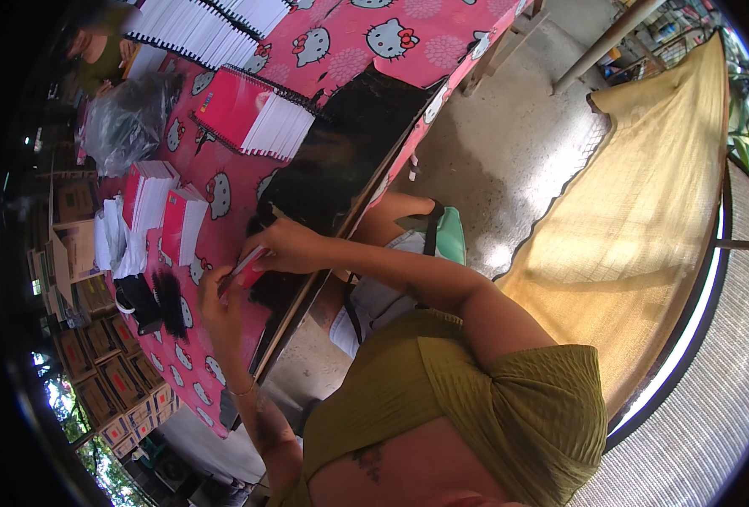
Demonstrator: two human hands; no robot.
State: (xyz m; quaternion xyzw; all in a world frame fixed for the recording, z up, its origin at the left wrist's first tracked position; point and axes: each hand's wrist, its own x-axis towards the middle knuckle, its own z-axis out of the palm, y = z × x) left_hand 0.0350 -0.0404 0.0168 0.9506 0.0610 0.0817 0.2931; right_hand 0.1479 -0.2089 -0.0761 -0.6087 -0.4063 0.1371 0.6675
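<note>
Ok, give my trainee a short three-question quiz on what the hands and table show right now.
1. True or false: both hands grip the same small red notebook.
2. What covers the table? A) pink cartoon-cat cloth B) plain white paper C) green mesh
3. Fill in: the fanned stack of spiral notebooks has ___ covers.

Key: 1 true; 2 A; 3 red.

Thin red-and-white notebook [243, 269], tilted, pinched at both ends between fingers [260, 245] of both hands, just above the pink table [222, 228].
</note>
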